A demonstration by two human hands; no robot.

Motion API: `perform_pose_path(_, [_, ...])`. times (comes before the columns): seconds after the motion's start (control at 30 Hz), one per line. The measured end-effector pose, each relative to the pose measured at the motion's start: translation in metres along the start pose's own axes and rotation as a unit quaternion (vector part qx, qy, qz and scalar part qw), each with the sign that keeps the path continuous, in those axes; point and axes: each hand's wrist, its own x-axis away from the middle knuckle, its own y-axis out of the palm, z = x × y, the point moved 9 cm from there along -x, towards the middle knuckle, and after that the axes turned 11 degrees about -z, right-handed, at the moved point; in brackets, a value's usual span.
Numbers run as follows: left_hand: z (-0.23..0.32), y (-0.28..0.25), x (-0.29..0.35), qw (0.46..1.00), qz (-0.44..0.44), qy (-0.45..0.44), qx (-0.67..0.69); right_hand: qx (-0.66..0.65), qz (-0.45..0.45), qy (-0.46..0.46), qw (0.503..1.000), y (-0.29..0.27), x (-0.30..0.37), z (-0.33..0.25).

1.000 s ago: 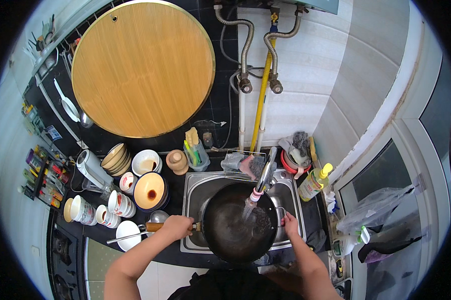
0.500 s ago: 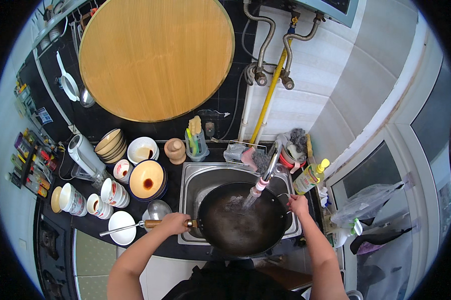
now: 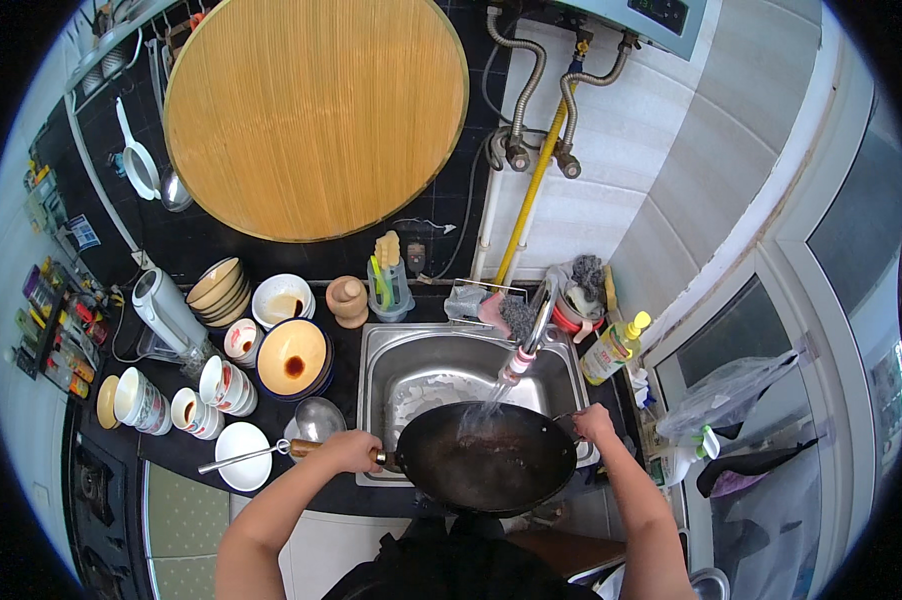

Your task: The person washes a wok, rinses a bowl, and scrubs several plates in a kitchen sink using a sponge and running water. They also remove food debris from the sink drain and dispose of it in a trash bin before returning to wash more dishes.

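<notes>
A black wok (image 3: 481, 470) is held over the front part of the steel sink (image 3: 371, 375). My left hand (image 3: 354, 452) is closed round its wooden handle (image 3: 304, 448). On the other side, my right hand (image 3: 595, 425) grips the small metal loop handle. From the faucet (image 3: 539, 325) water runs onto the wok's far inner wall. The wok looks tilted, its far rim nearer the sink's middle, and dark wetness shows inside. Nearest to my left hand on the counter stands a clear glass bowl or strainer (image 3: 319, 418).
Stacked bowls (image 3: 293, 358) and cups (image 3: 229, 385) crowd the counter at left, beside a white plate (image 3: 243, 457). Behind the sink are a wooden mortar (image 3: 347, 302) and a utensil holder (image 3: 391, 290). A yellow-capped soap bottle (image 3: 614, 350) stands right of the sink.
The wok has tipped and its far edge has come toward me, so more of the sink floor shows. Both hands keep their grip on the handles.
</notes>
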Motion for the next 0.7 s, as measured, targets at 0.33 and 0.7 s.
perform_pose_path(0.33, [0.041,-0.047,-0.018,0.997,0.055,0.005,-0.062,-0.121,-0.015,0.011,0.992,0.017,-0.047,0.033])
perform_pose_path(0.7, [0.043,-0.042,-0.011,0.978,0.19,-0.019,-0.077,-0.3,0.029,-0.127,0.945,0.019,-0.041,0.035])
